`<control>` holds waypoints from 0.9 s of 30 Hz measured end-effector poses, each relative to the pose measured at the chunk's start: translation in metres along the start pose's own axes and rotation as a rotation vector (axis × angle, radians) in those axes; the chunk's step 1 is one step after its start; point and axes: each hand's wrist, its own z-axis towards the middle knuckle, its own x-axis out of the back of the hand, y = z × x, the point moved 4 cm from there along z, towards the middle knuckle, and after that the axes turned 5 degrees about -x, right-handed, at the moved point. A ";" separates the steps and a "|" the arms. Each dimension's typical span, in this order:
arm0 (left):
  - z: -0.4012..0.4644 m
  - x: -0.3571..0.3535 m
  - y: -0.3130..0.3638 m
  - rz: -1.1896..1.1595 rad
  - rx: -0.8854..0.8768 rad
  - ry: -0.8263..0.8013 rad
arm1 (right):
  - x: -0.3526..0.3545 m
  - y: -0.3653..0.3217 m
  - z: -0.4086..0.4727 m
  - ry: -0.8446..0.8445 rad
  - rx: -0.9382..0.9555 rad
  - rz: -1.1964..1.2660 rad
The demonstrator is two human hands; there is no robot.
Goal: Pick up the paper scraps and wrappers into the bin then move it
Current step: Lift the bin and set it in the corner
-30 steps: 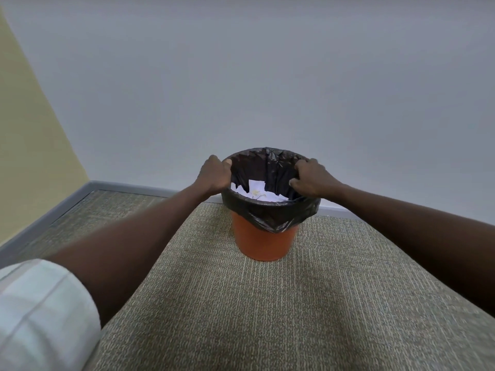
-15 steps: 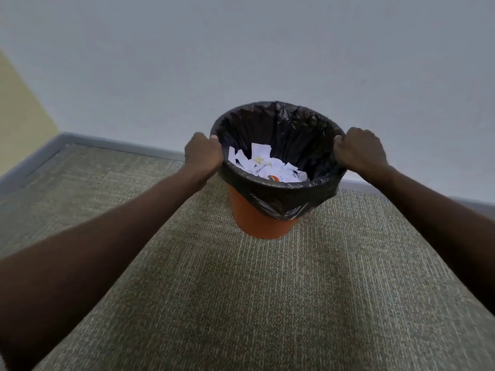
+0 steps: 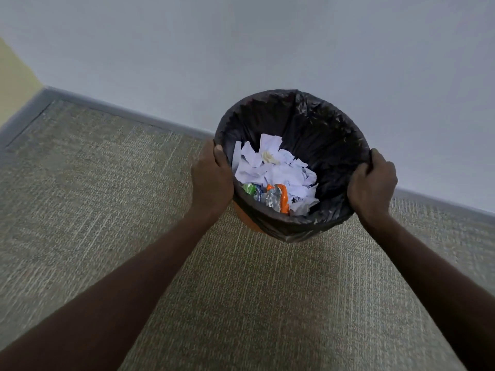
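An orange bin [image 3: 242, 216] lined with a black bag [image 3: 316, 124] hangs above the carpet, held by both hands at its rim. My left hand [image 3: 211, 178] grips the left rim with the thumb hooked inside. My right hand [image 3: 371, 183] grips the right rim, fingers curled over the bag edge. Inside lie white paper scraps [image 3: 270, 167] and shiny wrappers [image 3: 276, 198] in orange, silver and green. Most of the orange wall is hidden under the bag.
Grey-green carpet [image 3: 107, 196] covers the floor. A pale wall [image 3: 241, 49] with a grey baseboard [image 3: 128, 113] runs behind the bin. A yellow wall [image 3: 13, 81] meets it at the far left corner.
The bin has come up off the carpet and closer to me, now seen from above with the wrappers visible. Both hands stay on its rim.
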 end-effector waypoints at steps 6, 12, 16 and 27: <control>0.000 0.000 0.002 -0.023 -0.005 -0.062 | 0.000 0.003 -0.002 0.023 -0.044 -0.019; 0.002 0.002 0.003 -0.038 -0.028 -0.114 | 0.002 -0.004 -0.003 0.015 -0.040 -0.055; -0.001 0.000 0.001 -0.044 -0.024 -0.130 | 0.004 -0.007 -0.004 0.003 -0.031 -0.065; -0.003 -0.002 -0.004 -0.071 0.077 -0.179 | 0.011 -0.006 -0.009 -0.028 -0.247 -0.035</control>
